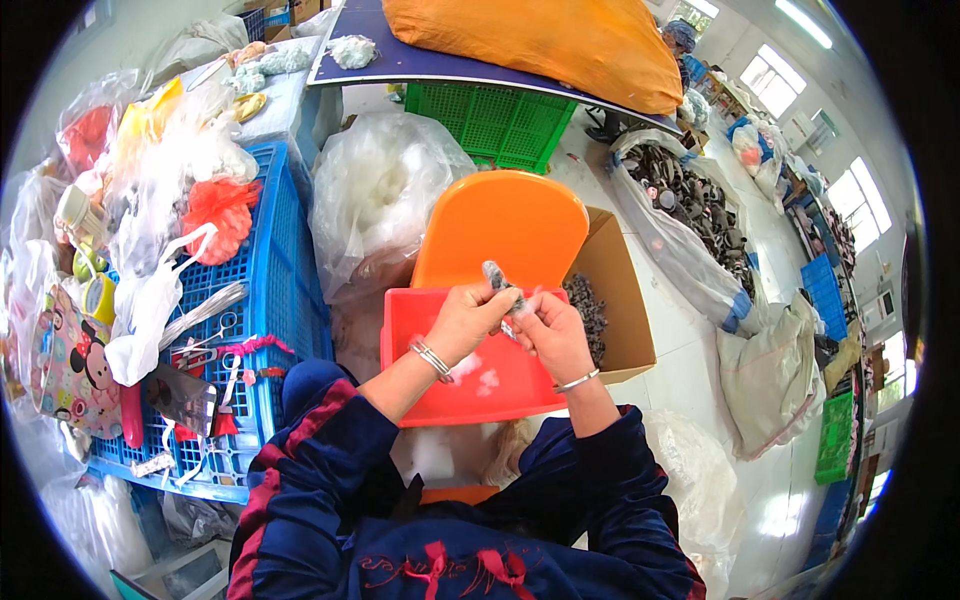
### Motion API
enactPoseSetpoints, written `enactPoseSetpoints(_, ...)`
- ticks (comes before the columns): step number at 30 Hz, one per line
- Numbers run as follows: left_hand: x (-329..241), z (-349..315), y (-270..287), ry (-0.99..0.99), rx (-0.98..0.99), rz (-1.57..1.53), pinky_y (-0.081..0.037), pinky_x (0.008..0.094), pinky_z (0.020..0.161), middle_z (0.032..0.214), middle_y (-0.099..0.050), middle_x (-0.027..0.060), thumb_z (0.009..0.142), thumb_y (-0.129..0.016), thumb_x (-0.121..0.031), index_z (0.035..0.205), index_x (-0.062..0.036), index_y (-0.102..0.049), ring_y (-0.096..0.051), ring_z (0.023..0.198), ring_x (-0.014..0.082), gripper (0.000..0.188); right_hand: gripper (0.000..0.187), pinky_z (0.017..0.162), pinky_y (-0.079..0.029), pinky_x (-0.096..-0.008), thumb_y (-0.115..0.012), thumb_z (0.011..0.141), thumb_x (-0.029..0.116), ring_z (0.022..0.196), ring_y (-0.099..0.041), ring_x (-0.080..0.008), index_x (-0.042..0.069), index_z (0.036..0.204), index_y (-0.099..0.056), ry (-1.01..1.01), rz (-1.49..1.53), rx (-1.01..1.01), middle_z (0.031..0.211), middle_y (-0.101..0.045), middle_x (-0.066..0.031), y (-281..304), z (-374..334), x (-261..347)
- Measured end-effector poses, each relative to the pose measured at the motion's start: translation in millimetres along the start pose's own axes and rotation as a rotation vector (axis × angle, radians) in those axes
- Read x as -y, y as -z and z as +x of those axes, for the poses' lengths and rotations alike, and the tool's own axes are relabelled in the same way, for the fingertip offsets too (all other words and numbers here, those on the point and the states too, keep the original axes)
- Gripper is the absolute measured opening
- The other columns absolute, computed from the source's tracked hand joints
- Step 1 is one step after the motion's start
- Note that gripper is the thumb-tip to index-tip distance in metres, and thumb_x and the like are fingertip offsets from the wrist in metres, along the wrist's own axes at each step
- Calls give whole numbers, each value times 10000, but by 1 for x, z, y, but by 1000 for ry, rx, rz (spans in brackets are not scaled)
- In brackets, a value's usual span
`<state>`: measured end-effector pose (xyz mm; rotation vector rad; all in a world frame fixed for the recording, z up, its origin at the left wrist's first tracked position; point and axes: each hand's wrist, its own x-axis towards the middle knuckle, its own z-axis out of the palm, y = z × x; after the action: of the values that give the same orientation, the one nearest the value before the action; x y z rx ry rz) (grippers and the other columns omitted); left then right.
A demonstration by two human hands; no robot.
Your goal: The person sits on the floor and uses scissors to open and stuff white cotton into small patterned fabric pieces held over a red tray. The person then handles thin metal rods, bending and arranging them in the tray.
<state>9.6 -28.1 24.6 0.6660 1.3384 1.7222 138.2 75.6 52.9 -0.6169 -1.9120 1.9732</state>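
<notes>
My left hand (468, 318) and my right hand (552, 332) meet over a shallow red tray (420, 390), both pinching one small grey fabric piece (497, 277) with white stuffing showing at it. Each wrist carries a silver bangle. Bits of white stuffing (478, 375) lie in the tray under my hands. Behind the tray stands an orange plastic chair back (500, 225). To the right, an open cardboard box (620, 300) holds several similar dark grey pieces (588, 312).
A blue crate (265, 290) on my left bears scissors, tools and plastic bags. A clear bag of white stuffing (380, 195) stands behind the tray. A big bag of grey pieces (690, 215) lies to the right, with a green crate (495, 125) and an orange sack (550, 40) on a table beyond.
</notes>
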Motion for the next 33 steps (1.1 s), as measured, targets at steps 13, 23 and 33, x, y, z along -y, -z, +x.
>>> enactPoseSetpoints(13, -20, 2, 17, 48, 339, 46, -482, 244, 758, 877, -680, 34, 968, -553, -234, 991, -30, -647, -620, 806, 91, 225, 135, 454, -310, -175, -589, 942, 169, 513, -406, -17, 50, 885, -563, -8, 176, -61, 641, -462, 49, 34, 12, 18)
enactPoseSetpoints(23, -14, -4, 9, 220, 514, 53, -415, 231, 653, 737, -551, -12, 994, -432, -320, 970, -71, -626, -502, 689, 80, 316, 129, 519, -369, -192, -614, 932, 151, 571, -495, -37, 27, 905, -637, -21, -106, 142, 658, -599, 5, 20, 10, 20)
enactPoseSetpoints(33, -12, 0, 16, 107, 738, 116, -417, 260, 664, 695, -464, -1, 1014, -397, -294, 813, -85, -473, -454, 661, 116, 299, 119, 442, -284, -184, -607, 938, 135, 504, -373, -11, 31, 881, -600, 121, 65, -233, 621, -477, 57, 71, 10, 20)
